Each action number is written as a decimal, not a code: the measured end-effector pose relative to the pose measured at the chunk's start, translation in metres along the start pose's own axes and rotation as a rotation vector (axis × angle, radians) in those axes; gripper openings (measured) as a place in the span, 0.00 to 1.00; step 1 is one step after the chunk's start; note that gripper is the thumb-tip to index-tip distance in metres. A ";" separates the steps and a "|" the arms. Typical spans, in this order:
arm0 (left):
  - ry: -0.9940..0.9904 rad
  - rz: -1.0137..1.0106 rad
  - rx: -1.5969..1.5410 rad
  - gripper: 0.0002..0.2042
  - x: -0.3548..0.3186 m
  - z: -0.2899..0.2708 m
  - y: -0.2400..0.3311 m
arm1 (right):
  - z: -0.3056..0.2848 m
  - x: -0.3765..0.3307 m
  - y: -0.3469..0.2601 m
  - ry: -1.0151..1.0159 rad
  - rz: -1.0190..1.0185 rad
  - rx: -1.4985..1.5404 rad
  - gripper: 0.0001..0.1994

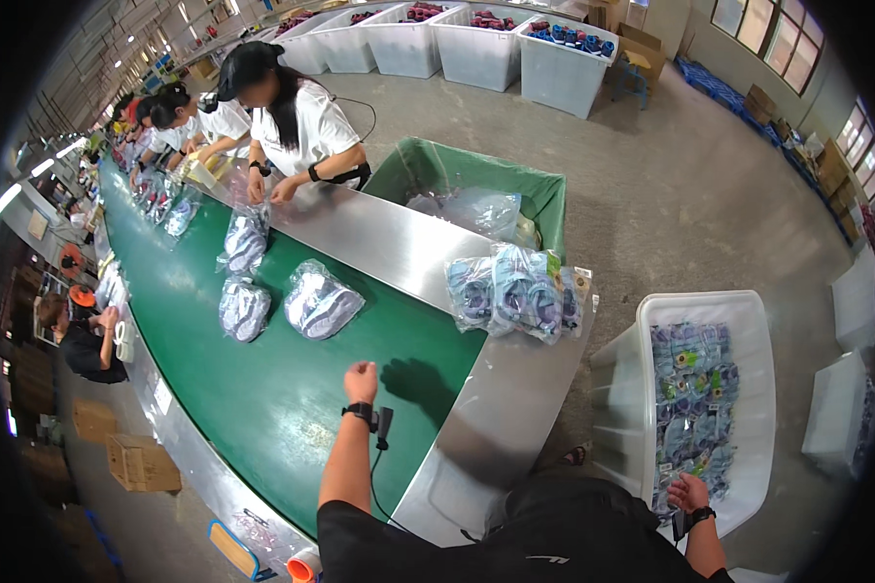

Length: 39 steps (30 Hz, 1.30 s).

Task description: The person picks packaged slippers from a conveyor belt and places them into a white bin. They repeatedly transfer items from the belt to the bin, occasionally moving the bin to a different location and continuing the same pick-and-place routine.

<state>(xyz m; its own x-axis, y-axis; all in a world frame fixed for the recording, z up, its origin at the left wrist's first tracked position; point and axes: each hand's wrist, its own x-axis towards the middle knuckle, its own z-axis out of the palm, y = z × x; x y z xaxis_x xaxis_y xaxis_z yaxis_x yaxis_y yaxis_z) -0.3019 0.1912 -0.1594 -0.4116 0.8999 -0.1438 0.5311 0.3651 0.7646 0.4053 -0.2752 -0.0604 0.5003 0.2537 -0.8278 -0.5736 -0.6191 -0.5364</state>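
My left hand (361,382) is held over the green conveyor belt (233,408), its fingers curled in with nothing visible in them. Beyond it lie clear plastic bags of grey-lilac shoes: one bagged pair (322,300) closest, another bagged pair (244,309) to its left. My right hand (688,494) hangs at the near end of a white plastic bin (624,389), fingers loosely bent and apart, holding nothing I can see. Rows of bagged shoes (692,398) fill that bin. More bagged blue-grey shoes (527,291) are piled on the metal corner of the line.
Across the belt a co-worker (301,126) handles a bagged pair (246,236); others line the belt behind. A green-lined bin (544,194) holding plastic bags stands beyond the metal ledge (389,248). White bins of shoes (564,78) stand behind. Cartons (143,462) sit at left.
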 end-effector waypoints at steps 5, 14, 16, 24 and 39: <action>0.167 0.095 0.356 0.21 0.066 -0.016 0.032 | 0.001 -0.037 -0.006 0.030 -0.015 -0.007 0.14; 0.136 0.147 0.639 0.35 0.106 -0.029 0.065 | 0.020 -0.064 -0.006 0.121 0.066 -0.096 0.13; 0.129 0.160 0.612 0.38 0.081 -0.016 0.068 | 0.026 -0.066 -0.007 0.112 0.045 -0.077 0.13; 0.086 0.128 -0.061 0.40 -0.025 0.027 0.063 | 0.048 -0.057 0.002 0.002 0.042 -0.042 0.12; 0.126 -0.537 -1.587 0.30 -0.022 0.026 0.058 | 0.040 -0.042 0.018 -0.050 -0.021 0.037 0.12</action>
<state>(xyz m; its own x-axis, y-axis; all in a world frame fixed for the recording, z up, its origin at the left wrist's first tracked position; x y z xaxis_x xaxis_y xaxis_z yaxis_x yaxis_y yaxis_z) -0.2421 0.1987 -0.1283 -0.3802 0.7095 -0.5934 -0.8681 -0.0524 0.4936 0.3478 -0.2671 -0.0414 0.4800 0.3037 -0.8230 -0.5876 -0.5852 -0.5587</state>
